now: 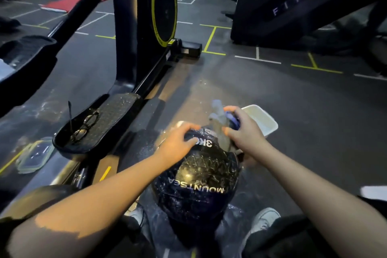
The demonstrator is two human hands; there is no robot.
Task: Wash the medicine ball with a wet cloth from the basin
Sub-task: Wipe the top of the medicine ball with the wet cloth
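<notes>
A dark gym floor [272, 94] marked with white and yellow lines, seen from above by someone seated low. A black exercise machine [144, 16] with a yellow-ringed wheel stands ahead on the left. A pair of glasses [84, 124] lies on its nearer pedal [100, 125], and a clear lid [34, 154] lies on the floor just left of that pedal. The ball [196, 182], black and wet, printed "3KG" and "MOUNTSEA", sits on the floor between the person's shoes. The left hand [178, 145] rests on the ball's top left, fingers spread and curved over it. The right hand [244, 130] grips a bunched pale cloth [219, 125] against the ball's upper right. A white basin [261, 119] sits just behind that hand, on the floor.
</notes>
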